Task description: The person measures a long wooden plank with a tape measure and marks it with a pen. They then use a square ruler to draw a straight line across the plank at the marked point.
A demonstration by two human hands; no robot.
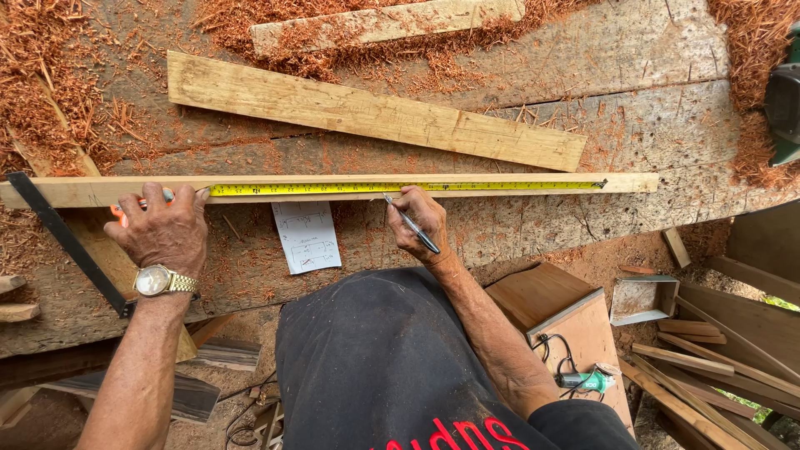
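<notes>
Pinning the orange tape measure case (pixel 137 207) down with the left hand (pixel 162 233), fingers curled over it and pressing it against a long thin wood strip (pixel 633 182) that runs across the workbench (pixel 650 125). The yellow tape blade (pixel 400 188) is pulled out along the strip's top face, its long axis going 9 o'clock to 3 o'clock, with the hook end pointing to 3 o'clock and caught near the strip's right end. The right hand (pixel 421 221) is closed around a pen (pixel 412 225), tip touching the strip just under the blade, barrel angled back toward 5 o'clock. My guess is the strip is light and a bit whippy, so it'd want holding flat near the mark rather than at the ends; the blade looks springy and would likely snap back if the case slips. A paper sketch (pixel 307 236) sits on the bench at 6 o'clock from the blade, a wider board (pixel 375 112) lies at 12 o'clock, a black square (pixel 62 242) off at 9, and reddish sawdust (pixel 42 83) everywhere.
</notes>
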